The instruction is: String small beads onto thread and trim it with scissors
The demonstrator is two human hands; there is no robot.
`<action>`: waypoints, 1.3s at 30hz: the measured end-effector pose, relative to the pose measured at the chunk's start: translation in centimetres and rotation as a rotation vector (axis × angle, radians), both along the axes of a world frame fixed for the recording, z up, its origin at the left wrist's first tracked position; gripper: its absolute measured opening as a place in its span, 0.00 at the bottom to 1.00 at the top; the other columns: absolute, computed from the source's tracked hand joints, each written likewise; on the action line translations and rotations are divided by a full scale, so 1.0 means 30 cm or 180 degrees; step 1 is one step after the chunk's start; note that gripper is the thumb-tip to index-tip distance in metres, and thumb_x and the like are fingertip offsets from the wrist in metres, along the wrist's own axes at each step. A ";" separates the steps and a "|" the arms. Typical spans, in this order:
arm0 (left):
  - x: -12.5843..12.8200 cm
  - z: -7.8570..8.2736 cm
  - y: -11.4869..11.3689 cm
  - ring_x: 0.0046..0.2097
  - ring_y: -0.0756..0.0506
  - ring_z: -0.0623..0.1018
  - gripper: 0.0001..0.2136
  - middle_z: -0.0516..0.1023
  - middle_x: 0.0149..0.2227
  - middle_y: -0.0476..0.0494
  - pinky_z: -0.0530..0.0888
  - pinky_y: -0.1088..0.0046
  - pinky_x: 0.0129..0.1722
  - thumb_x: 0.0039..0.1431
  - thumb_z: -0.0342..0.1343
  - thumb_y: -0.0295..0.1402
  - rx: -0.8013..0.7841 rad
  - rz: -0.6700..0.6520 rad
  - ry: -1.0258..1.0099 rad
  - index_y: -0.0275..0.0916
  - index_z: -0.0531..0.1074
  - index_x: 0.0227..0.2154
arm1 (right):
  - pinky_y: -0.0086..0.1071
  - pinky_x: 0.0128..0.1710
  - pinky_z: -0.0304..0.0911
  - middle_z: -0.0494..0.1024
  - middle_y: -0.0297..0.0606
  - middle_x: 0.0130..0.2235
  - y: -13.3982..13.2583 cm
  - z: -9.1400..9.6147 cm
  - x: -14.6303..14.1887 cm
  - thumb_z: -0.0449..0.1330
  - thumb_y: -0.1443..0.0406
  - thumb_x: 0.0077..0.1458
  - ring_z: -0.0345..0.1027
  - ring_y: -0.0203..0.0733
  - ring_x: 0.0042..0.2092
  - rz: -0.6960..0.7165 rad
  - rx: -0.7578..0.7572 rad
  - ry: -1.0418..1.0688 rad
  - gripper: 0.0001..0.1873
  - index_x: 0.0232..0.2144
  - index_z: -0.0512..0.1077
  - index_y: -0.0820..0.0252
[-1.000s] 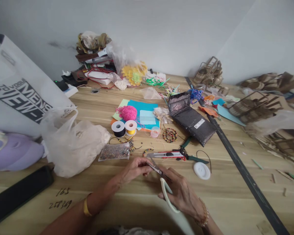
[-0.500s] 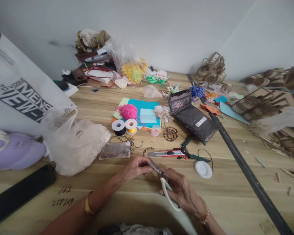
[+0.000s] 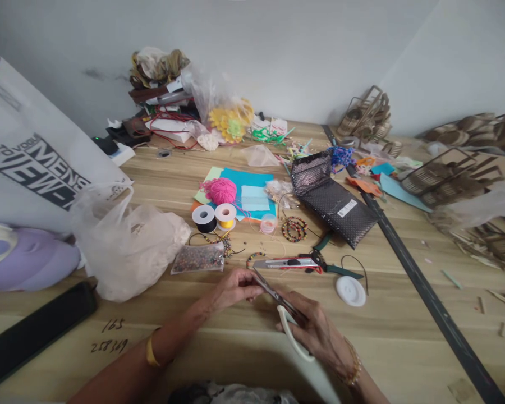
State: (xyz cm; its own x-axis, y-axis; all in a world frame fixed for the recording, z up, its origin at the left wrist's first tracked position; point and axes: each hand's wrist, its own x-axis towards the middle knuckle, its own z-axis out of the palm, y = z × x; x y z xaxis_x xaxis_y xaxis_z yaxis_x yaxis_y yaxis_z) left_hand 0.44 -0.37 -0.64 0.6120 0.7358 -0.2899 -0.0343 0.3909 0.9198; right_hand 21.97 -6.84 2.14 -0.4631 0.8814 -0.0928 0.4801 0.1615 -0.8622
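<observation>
The scissors [image 3: 277,295], probably light, stiff and best taken by the pale handle [image 3: 288,336], are clasped in the right hand [image 3: 317,331], while the left hand [image 3: 235,287] pinches beside the blades [image 3: 266,284], on what I cannot tell, all above the worktop [image 3: 219,353].

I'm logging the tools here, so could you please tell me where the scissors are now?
In the head view, the scissors are low, just right of centre, held in the right hand, blades beside the left hand.
</observation>
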 end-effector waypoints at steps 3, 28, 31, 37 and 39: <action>0.000 0.007 0.001 0.24 0.52 0.68 0.11 0.72 0.22 0.50 0.65 0.76 0.26 0.45 0.64 0.38 -0.0071 0.0102 -0.0030 0.34 0.76 0.27 | 0.34 0.45 0.68 0.76 0.43 0.44 0.001 -0.001 0.009 0.59 0.59 0.56 0.71 0.46 0.45 -0.0030 -0.0014 -0.0011 0.26 0.56 0.66 0.58; 0.003 0.010 0.000 0.25 0.52 0.68 0.09 0.74 0.25 0.47 0.64 0.76 0.27 0.46 0.63 0.35 -0.0018 0.0251 -0.0054 0.33 0.77 0.28 | 0.31 0.36 0.67 0.74 0.41 0.39 -0.010 -0.011 -0.016 0.57 0.62 0.56 0.71 0.41 0.35 -0.0229 0.0377 -0.0315 0.26 0.57 0.62 0.55; 0.003 0.009 -0.002 0.25 0.52 0.68 0.08 0.73 0.23 0.48 0.64 0.77 0.27 0.45 0.63 0.34 -0.0066 0.0244 -0.0084 0.33 0.77 0.28 | 0.32 0.39 0.67 0.74 0.42 0.42 -0.009 -0.019 -0.017 0.58 0.61 0.56 0.71 0.42 0.38 -0.0197 0.0340 -0.0241 0.25 0.56 0.62 0.55; 0.000 0.009 -0.001 0.26 0.52 0.68 0.08 0.74 0.23 0.48 0.65 0.77 0.28 0.45 0.63 0.32 -0.0083 0.0183 -0.0027 0.33 0.77 0.28 | 0.30 0.36 0.67 0.74 0.41 0.40 -0.010 -0.018 -0.018 0.58 0.62 0.57 0.71 0.40 0.35 -0.0191 0.0324 -0.0199 0.26 0.57 0.62 0.55; -0.001 0.008 0.000 0.26 0.52 0.68 0.08 0.73 0.23 0.48 0.65 0.77 0.28 0.45 0.63 0.32 -0.0083 0.0191 -0.0029 0.33 0.77 0.28 | 0.29 0.32 0.66 0.73 0.40 0.37 -0.012 -0.018 -0.015 0.58 0.61 0.57 0.69 0.38 0.32 -0.0174 0.0310 -0.0231 0.26 0.57 0.62 0.56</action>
